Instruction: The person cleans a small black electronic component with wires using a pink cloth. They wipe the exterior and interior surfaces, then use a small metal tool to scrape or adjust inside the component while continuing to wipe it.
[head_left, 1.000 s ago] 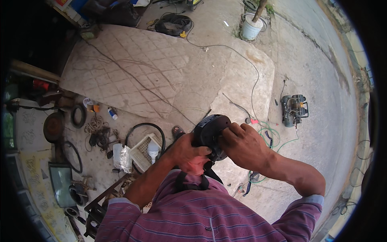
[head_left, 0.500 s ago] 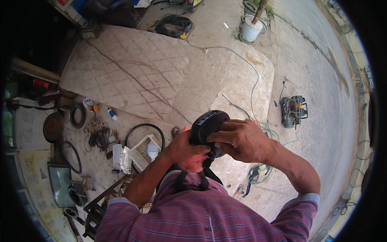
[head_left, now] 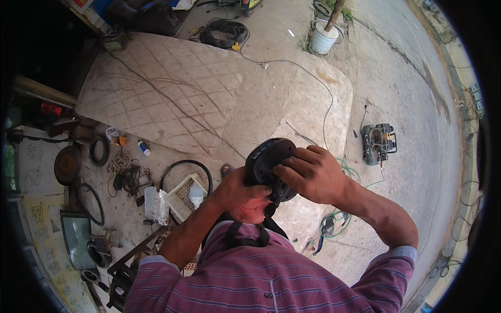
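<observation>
In front of my chest I hold a black tool with a round, disc-shaped head [head_left: 262, 160]; its exact kind I cannot make out. My left hand [head_left: 237, 195] is wrapped round its left side and lower part, with the thumb across the body below the disc. On the other side, the curled fingers of my right hand [head_left: 319, 175] press against the disc's right edge and the part under it. The fingertips of that hand are partly hidden. The disc's dark face is tilted toward me.
An air compressor [head_left: 379, 144] stands on the ground at right, a green hose [head_left: 343, 166] running from it. At left lie a cream plastic basket [head_left: 179, 203], a small tire [head_left: 99, 149] and a glass pane [head_left: 78, 240]. A white bucket [head_left: 323, 40] and coiled black cable [head_left: 223, 33] are farther off.
The tool's disc has tipped so more of its face shows. My right hand's fingers have curled more and shifted up slightly along its edge. The left hand keeps its grip.
</observation>
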Demonstrator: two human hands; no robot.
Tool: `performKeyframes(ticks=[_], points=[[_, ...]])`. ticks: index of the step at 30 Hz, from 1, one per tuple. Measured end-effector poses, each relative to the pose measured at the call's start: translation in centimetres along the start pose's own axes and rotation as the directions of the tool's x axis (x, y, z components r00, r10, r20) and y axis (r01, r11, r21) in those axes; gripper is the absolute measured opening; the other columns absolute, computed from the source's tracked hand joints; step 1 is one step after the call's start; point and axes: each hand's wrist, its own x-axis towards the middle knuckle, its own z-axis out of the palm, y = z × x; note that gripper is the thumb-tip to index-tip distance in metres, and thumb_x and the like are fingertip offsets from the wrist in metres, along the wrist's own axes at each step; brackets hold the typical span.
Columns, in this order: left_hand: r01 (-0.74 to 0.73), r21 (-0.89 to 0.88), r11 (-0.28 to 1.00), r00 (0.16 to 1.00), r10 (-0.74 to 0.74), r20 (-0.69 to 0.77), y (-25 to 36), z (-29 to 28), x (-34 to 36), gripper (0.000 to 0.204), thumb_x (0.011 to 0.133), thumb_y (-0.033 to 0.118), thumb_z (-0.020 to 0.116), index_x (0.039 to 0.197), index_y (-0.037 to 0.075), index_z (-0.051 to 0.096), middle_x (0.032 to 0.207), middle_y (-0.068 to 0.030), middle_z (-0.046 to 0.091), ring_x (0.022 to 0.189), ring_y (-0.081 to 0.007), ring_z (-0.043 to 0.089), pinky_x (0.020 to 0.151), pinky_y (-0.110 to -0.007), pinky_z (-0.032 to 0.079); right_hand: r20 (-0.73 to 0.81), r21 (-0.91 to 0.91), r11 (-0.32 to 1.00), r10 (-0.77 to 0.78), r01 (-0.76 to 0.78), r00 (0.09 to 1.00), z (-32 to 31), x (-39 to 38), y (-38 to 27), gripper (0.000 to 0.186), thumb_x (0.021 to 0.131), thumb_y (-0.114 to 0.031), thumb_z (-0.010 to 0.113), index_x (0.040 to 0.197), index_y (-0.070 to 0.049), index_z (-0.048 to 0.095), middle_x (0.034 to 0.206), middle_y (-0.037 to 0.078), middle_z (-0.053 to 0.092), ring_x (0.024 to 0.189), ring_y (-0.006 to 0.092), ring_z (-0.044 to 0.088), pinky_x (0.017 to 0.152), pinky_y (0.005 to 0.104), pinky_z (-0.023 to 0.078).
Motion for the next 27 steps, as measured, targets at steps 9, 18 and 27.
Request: performKeyframes(ticks=[9,18,27], points=[[-0.031,0.021,0.999,0.999,0.032,-0.017,-0.6,-0.2,0.1,0.058,0.079,0.039,0.075,0.116,-0.003,0.062,0.104,-0.0088,0.067,0.097,-0.0163,0.062,0.086,-0.032,0.051,-0.163,-0.080,0.995,0.049,-0.063,0.985,1.6,0.1,-0.4,0.024,0.069,-0.024,0.061,0.090,-0.012,0.062,0.083,0.001,0.057,0.077,0.0181,0.054,0.061,0.0325,0.041],[0.040,0.025,0.999,0.999,-0.041,0.032,-1.3,-0.2,0.6,0.054,0.079,0.031,0.077,0.116,-0.004,0.059,0.105,-0.0068,0.066,0.098,-0.0146,0.060,0.087,-0.032,0.051,-0.095,-0.130,0.985,0.098,-0.110,0.991,2.2,-0.8,-0.7,0.022,0.070,-0.026,0.060,0.087,-0.012,0.062,0.088,0.003,0.055,0.080,0.0190,0.053,0.063,0.0330,0.041],[0.068,-0.091,0.994,0.996,-0.062,0.069,-1.0,0.4,0.8,0.052,0.079,0.032,0.076,0.115,-0.002,0.061,0.104,-0.0065,0.066,0.096,-0.0140,0.061,0.086,-0.032,0.051,0.167,-0.056,0.988,0.150,-0.143,0.974,1.6,-1.2,-1.7,0.022,0.072,-0.024,0.063,0.087,-0.010,0.069,0.095,0.002,0.053,0.089,0.0179,0.051,0.063,0.0305,0.041]])
